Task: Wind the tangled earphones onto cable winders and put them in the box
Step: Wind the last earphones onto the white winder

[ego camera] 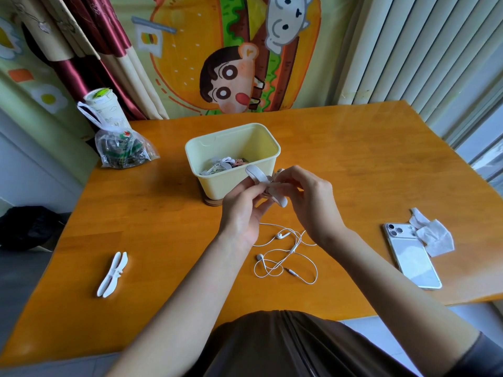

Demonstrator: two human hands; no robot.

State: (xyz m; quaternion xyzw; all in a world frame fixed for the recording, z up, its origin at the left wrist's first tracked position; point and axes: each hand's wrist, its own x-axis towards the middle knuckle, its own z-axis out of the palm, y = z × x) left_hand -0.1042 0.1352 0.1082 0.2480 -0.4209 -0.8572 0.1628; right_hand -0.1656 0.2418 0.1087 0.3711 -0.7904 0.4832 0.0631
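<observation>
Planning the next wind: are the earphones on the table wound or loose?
Loose: the earphones lie in tangled loops on the table.

A dark brown, folded garment (285,346) covers the torso; a grey sleeve (483,357) shows on the right upper arm; left hand (242,210) and right hand (309,198) are bare

2 white dragonfly-shaped plastic cable winders (112,274), 1 loose white earphone set (279,235), 1 cream rect. plastic box (217,186), 1 white smartphone (413,262), 1 crumpled white tissue (435,235), 1 clear plastic bag (122,148)
</observation>
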